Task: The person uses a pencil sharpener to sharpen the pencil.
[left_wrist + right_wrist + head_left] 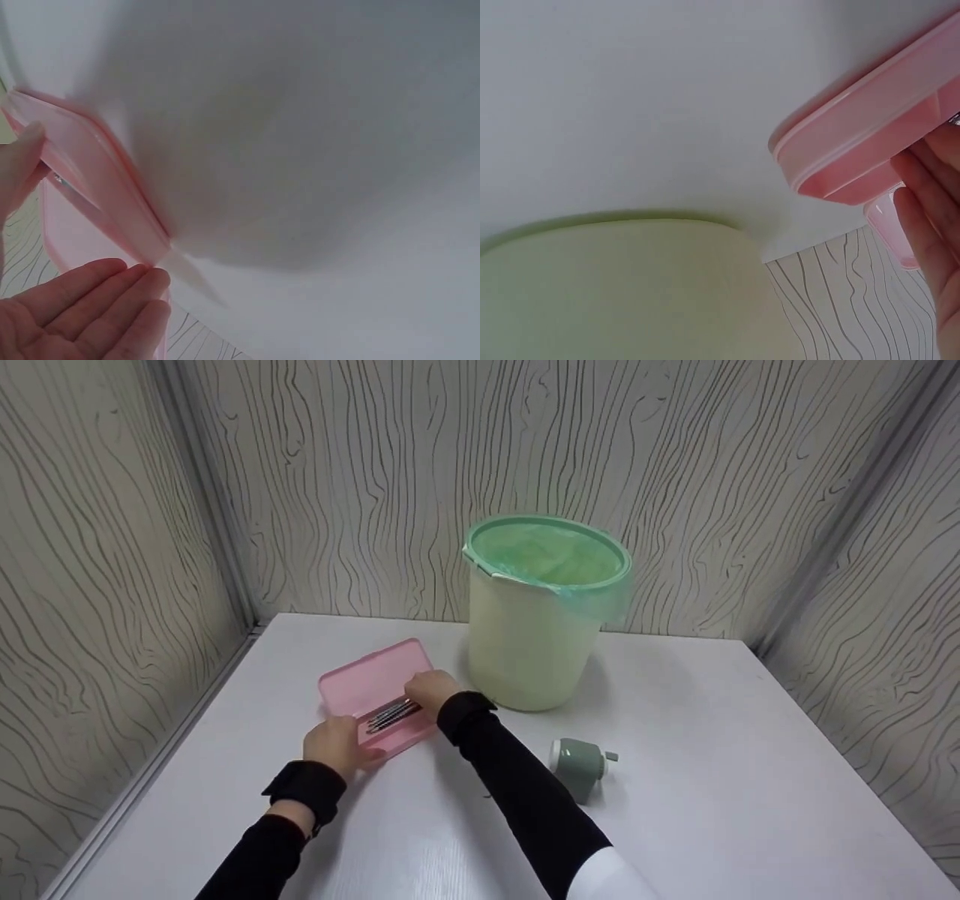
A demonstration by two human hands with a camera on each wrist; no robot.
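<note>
A pink pencil case [375, 678] stands with its lid raised on the white table. Several dark-and-light striped pencils [390, 716] lie inside it. My left hand [334, 744] holds the left end of the case; in the left wrist view the thumb [28, 146] presses the front wall and the fingers [112, 304] reach along the end. My right hand [435, 690] reaches into the right part of the case, over the pencils' right ends. In the right wrist view its fingers [926, 225] lie at the case's rim; their grip is hidden.
A tall pale-green bin [525, 645] with a green rim and a thin green liner stands close behind my right hand. A small grey-green device with a crank, like a pencil sharpener [579, 761], sits right of my right forearm. Wood-patterned panels [360, 472] enclose the table.
</note>
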